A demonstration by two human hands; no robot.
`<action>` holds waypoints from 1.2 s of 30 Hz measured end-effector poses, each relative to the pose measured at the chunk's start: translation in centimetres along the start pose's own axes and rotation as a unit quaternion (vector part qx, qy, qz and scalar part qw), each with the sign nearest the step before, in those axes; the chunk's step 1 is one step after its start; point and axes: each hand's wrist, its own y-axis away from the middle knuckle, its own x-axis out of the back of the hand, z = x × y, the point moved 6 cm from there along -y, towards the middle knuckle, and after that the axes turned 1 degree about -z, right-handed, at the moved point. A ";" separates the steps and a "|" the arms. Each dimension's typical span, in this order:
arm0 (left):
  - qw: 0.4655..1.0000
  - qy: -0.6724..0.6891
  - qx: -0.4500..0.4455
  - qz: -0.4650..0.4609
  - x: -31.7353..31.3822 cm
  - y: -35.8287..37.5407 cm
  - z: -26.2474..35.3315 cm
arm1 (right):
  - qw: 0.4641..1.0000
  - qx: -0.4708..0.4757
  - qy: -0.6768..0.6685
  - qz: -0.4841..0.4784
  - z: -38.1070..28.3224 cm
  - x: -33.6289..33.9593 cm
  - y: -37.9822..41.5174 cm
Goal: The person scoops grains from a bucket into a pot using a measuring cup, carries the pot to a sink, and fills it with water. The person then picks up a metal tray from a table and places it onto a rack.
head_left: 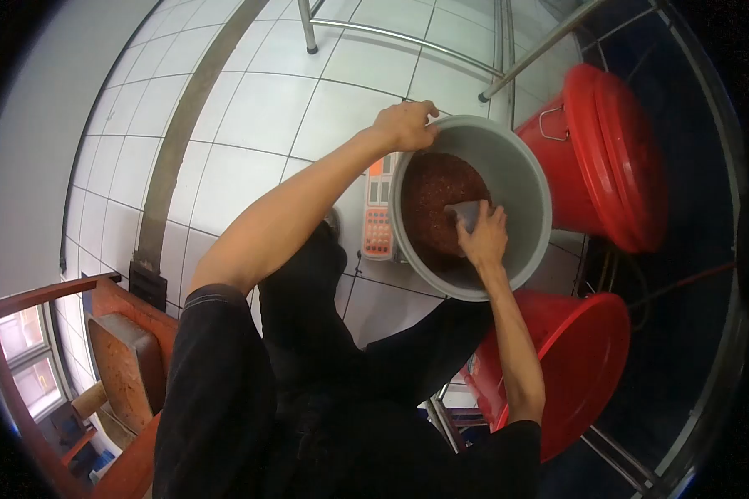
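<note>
My left hand (pixel 405 125) grips the grey bucket (pixel 520 179) rim; right hand (pixel 483 237) holds a scoop (pixel 468 213); red lidded bins (pixel 607 158) adjacent; scale (pixel 379 208) keypad unreadable

The grey bucket (pixel 520 179) looks like smooth matt plastic, its contents (pixel 434 195) coarse, grainy and reddish-brown; the two red bins (pixel 612 158) are glossy plastic (the lidded one catches light); the floor tiles (pixel 266 108) are glazed; the frame rails (pixel 391 33) are bare metal.

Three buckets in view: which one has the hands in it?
The grey bucket, holding reddish-brown grains. The left hand grips its rim, the right hand reaches inside. Both red buckets have lids on.
</note>
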 end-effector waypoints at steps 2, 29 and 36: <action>1.000 0.003 0.002 -0.008 -0.2 -0.2 0.4 | 1.000 0.021 -0.007 -0.017 -0.6 -0.1 0.3; 1.000 0.019 -0.006 -0.002 0.6 0.4 0.7 | 0.851 -0.224 -0.475 -0.025 5.6 2.9 -1.1; 1.000 0.013 0.006 0.007 0.9 0.2 0.0 | 0.787 -0.253 -0.561 0.037 6.1 8.7 -1.1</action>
